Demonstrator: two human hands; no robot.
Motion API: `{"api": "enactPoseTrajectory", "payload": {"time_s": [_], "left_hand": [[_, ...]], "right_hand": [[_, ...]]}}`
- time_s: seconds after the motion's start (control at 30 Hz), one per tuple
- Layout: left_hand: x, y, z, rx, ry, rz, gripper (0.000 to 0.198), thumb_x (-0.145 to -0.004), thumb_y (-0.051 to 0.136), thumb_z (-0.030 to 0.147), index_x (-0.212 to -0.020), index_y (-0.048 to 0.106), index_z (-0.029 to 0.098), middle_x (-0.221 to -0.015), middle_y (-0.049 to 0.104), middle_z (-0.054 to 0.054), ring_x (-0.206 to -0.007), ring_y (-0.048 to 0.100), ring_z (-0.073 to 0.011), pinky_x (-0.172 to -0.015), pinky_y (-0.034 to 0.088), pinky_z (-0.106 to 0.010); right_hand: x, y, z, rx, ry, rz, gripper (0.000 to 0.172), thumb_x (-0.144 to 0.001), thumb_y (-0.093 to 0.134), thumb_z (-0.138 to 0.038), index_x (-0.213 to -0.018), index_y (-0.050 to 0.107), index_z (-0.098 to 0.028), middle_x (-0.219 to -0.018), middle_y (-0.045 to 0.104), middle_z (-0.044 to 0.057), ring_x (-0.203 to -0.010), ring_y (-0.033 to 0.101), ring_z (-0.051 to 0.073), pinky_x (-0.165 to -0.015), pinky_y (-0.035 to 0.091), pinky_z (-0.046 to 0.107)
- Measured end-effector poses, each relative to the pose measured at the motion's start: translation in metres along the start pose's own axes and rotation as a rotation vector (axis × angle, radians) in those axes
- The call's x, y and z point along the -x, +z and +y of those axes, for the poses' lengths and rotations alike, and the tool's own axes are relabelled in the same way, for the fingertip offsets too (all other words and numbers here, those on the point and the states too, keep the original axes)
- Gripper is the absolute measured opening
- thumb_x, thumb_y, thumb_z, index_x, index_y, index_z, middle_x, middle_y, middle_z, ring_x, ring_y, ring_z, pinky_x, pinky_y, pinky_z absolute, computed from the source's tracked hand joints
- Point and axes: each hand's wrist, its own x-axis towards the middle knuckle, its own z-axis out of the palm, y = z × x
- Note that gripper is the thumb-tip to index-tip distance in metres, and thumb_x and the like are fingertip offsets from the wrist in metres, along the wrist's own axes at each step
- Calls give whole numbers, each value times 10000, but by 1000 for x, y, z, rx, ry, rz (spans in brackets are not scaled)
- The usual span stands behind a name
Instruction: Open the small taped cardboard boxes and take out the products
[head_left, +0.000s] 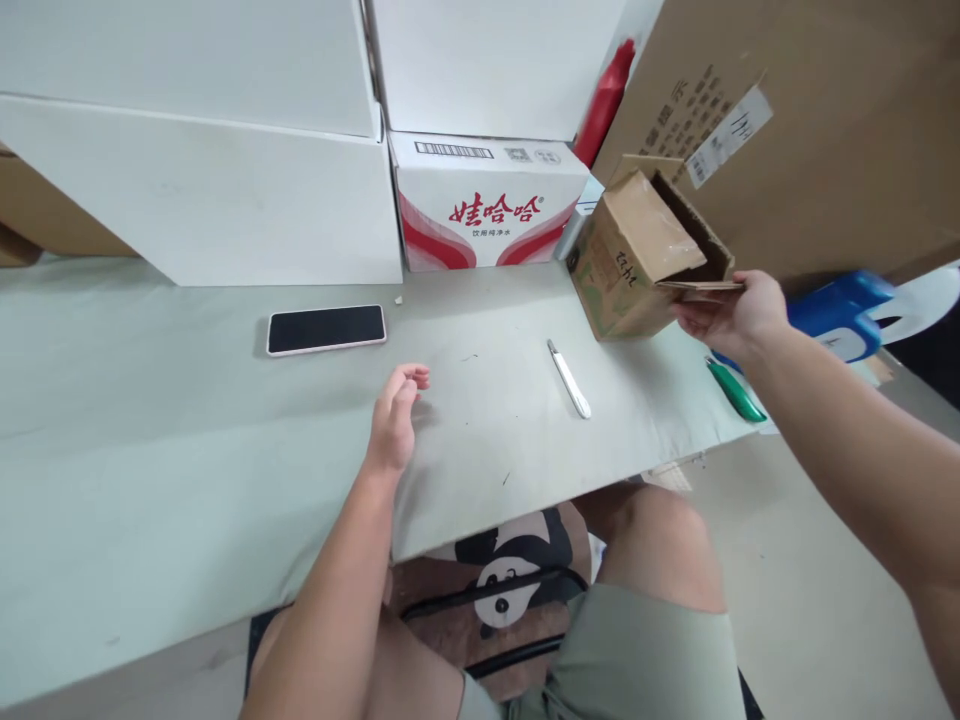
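Pinching small cardboard box point(634, 250) by flap with right hand point(731, 318), far right; seems light, bendy, sturdier held across walls. Resting left hand point(395, 420) slack, empty.

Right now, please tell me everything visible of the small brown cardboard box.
The small cardboard box is brown corrugated card with clear tape across one face, a handwritten number and green print. It is tilted, its open end facing up and right, flaps spread. The right hand pinches one flap. The box is at the far right of the table, beside a red-and-white carton; whether it touches the table I cannot tell.
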Motion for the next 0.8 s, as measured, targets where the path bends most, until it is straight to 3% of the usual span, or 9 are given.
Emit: {"api": "enactPoseTrajectory", "payload": {"time_s": [0.1, 0.2, 0.3, 0.4, 0.47, 0.53, 0.6, 0.67, 0.8], "left_hand": [[-4, 1, 0, -13, -38, 12, 574, -804, 507, 718, -1026, 662, 212, -1041, 671, -96, -1084, 628, -296, -972, 453, -435], [-7, 3, -2, 4, -58, 13, 564, -819, 511, 714, -1030, 662, 213, -1035, 668, -92, -1077, 621, -294, -976, 449, -437], [-8, 5, -5, -4, -59, -15, 535, -842, 516, 696, -1029, 667, 218, -1031, 667, -88, -1067, 608, -293, -1001, 434, -449], [-7, 5, -9, -20, -41, -36, 483, -868, 522, 658, -1022, 672, 226, -1037, 670, -84, -1063, 598, -290, -1008, 419, -448], [-7, 3, -10, -3, -26, -36, 475, -874, 511, 652, -1013, 674, 228, -1032, 675, -85, -1062, 603, -291, -990, 425, -440], [-7, 0, -10, 24, -9, -29, 496, -880, 480, 666, -1003, 675, 227, -1022, 681, -88, -1058, 613, -293, -972, 434, -434], [-6, -2, -9, 39, 12, -18, 516, -890, 445, 675, -1001, 674, 227, -1016, 690, -90, -1053, 623, -293, -964, 441, -430], [-5, -3, -7, 39, 38, 3, 513, -898, 430, 666, -1006, 671, 226, -1019, 702, -90, -1045, 634, -288, -966, 455, -428], [5, -7, 10, 50, 103, 32, 472, -908, 425, 623, -981, 660, 219, -1003, 705, -88, -1013, 651, -268, -961, 497, -406]], "right_hand": [[-26, 12, -6, 103, -18, -2, 354, -1007, 343, -301, -870, 640, -165, -935, 731, 168, -853, 736, 228, -864, 515, 372], [-49, 25, -11, 167, -31, -18, 436, -1007, 337, -315, -1076, 704, -90, -1114, 752, 252, -956, 750, 258, -903, 529, 376], [-68, 40, -15, 253, -71, -58, 663, -1052, 232, -437, -1324, 668, -18, -1363, 683, 318, -1122, 742, 306, -920, 544, 383], [-81, 60, -14, 354, -166, -143, 910, -1057, -20, -565, -1529, 540, -26, -1565, 553, 305, -1343, 665, 317, -1067, 507, 412], [-86, 77, -11, 446, -206, -295, 939, -1037, -138, -585, -1661, 394, -129, -1709, 417, 214, -1540, 500, 289, -1226, 387, 463], [-86, 96, -4, 624, -170, -498, 865, -1038, -122, -615, -1723, 253, -243, -1809, 227, 100, -1675, 260, 254, -1323, 211, 531], [-80, 117, 4, 796, -115, -660, 828, -1042, -38, -658, -1721, 250, -283, -1831, 125, 36, -1711, 103, 242, -1353, 88, 556], [-67, 137, 15, 875, -117, -745, 838, -1039, 4, -669, -1668, 391, -274, -1815, 199, 33, -1708, 125, 252, -1366, 84, 541], [-25, 177, 39, 986, -233, -954, 757, -1024, 159, -680, -1480, 635, -306, -1730, 420, 43, -1664, 296, 299, -1358, 232, 542]]}}
